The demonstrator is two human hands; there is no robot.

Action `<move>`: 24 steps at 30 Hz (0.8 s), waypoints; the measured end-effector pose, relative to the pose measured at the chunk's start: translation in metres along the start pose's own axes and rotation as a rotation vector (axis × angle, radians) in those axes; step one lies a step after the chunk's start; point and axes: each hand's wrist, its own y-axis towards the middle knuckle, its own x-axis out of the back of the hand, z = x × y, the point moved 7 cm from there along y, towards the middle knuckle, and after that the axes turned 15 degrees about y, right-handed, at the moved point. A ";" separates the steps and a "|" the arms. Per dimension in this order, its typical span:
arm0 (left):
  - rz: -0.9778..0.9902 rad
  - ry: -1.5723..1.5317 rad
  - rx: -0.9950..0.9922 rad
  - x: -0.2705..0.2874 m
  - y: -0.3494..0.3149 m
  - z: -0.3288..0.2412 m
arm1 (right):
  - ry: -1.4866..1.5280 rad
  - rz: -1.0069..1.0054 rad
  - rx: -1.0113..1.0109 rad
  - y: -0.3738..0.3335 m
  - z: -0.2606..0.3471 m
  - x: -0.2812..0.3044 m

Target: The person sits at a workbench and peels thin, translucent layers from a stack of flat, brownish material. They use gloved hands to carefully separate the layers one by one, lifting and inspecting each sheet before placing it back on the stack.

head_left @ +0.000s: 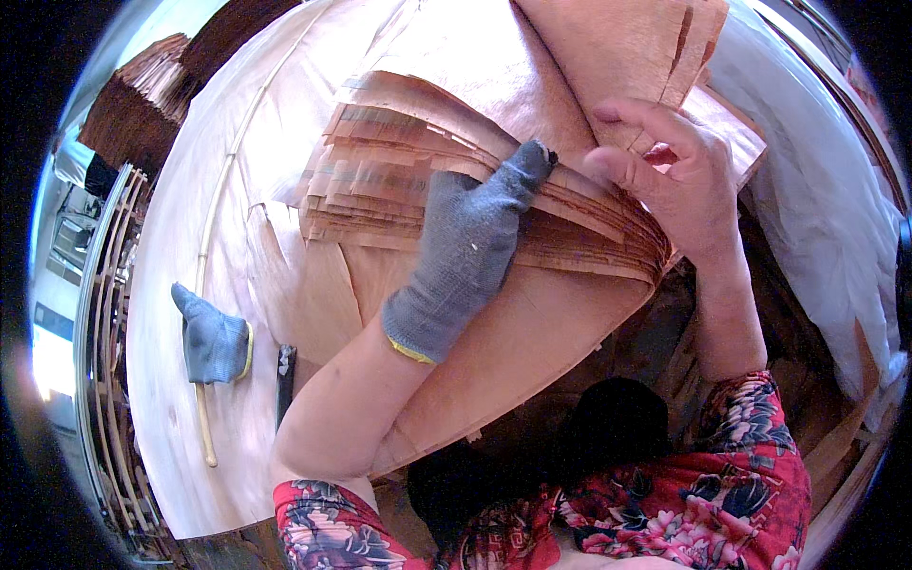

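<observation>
My left hand (pixel 470 242) wears a grey knit glove with a yellow cuff. It grips a thick bundle of thin wood veneer sheets (pixel 380 166), its thumb over the upper edge. The bundle is bent over, with its fold at the right and its loose edges fanned out at the left. My bare right hand (pixel 679 166) is raised just above the fold, thumb and forefinger apart. Behind its fingers lies a reddish veneer piece (pixel 627 47) with a slit near its edge. Beneath the bundle spreads a wide pale veneer sheet (pixel 532 323).
A second grey glove (pixel 214 337) lies at the left on a long thin stick (pixel 204 237). Near it is a dark-handled object (pixel 285 380). Stacks of veneer (pixel 138 104) stand at the far left. White plastic sheeting (pixel 807 161) hangs along the right side.
</observation>
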 end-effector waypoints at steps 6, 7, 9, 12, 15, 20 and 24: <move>-0.020 -0.048 -0.083 0.000 0.003 0.004 | -0.025 0.074 -0.008 0.000 0.006 -0.005; -0.011 -0.049 -0.093 -0.001 0.004 0.004 | -0.024 0.070 -0.011 0.000 0.005 -0.004; 0.006 -0.049 -0.112 -0.003 0.006 0.005 | -0.020 0.062 -0.018 0.000 0.004 -0.003; 0.014 -0.092 -0.113 -0.004 0.005 0.004 | 0.012 0.060 -0.038 0.000 0.002 -0.003; 0.008 -0.123 -0.145 -0.005 0.004 0.001 | 0.064 0.052 -0.031 -0.001 0.001 -0.003; 0.010 -0.105 -0.114 -0.005 0.003 -0.001 | 0.131 0.022 0.011 -0.001 0.001 -0.002; 0.011 -0.092 -0.080 -0.005 0.003 0.000 | -0.027 0.033 -0.042 -0.005 -0.009 0.005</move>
